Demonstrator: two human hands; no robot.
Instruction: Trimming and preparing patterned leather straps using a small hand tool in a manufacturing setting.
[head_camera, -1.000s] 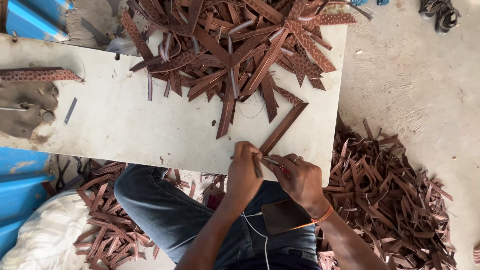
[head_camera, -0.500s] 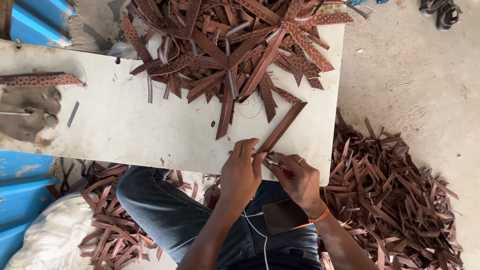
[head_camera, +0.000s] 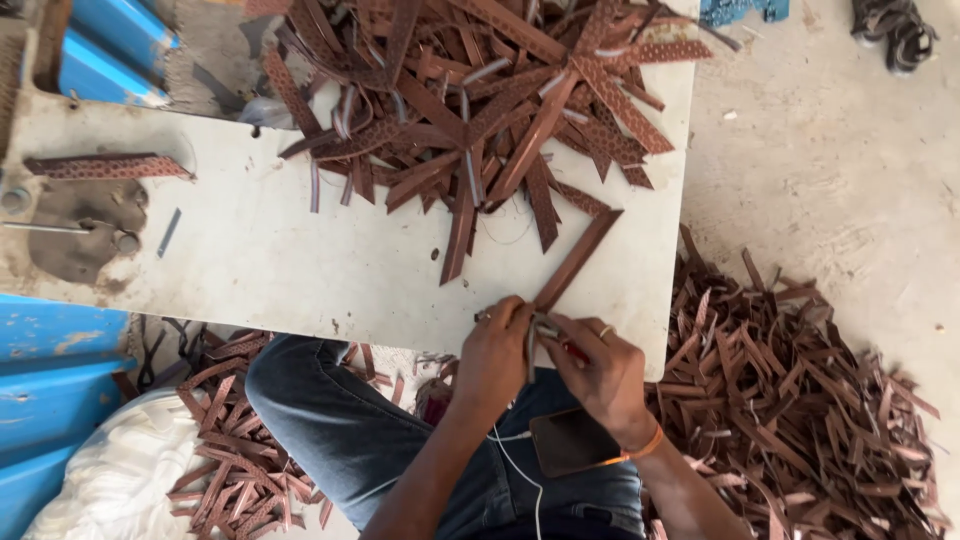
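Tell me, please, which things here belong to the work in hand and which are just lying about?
In hand: left hand, right hand, strap, strap pile, table.
Lying about: floor scraps, phone, white sack, sandal.

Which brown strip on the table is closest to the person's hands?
The long plain brown strip lying slanted by itself below the big pile. Its lower end reaches the left hand and right hand; the other strips stay heaped farther up the table.
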